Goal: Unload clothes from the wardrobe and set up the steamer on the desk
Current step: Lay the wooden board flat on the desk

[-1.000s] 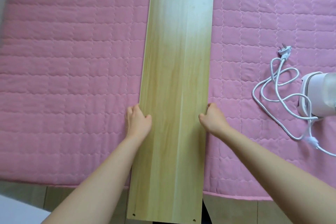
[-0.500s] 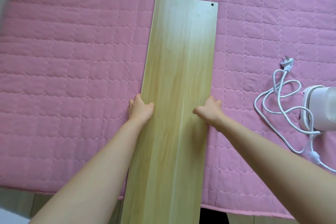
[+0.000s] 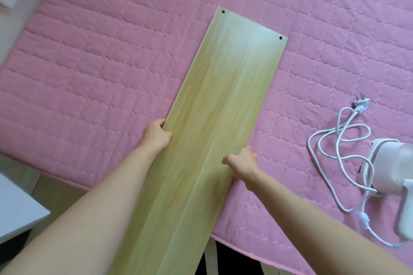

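A: Okay, hands? Where's the task stuff?

B: Left hand (image 3: 156, 138) and right hand (image 3: 241, 163) each pinch a long edge of the wooden board (image 3: 225, 118), thumbs on top. Its far end is over the pink quilt (image 3: 89, 73); its near end overhangs the quilt's near edge. The steamer (image 3: 388, 169) sits at the quilt's right edge, with its cord (image 3: 339, 140) looped beside it.

A: Risks?

B: Board probably tips off the near edge if grips loosen. Swinging it right could snag the cord and drag the steamer.
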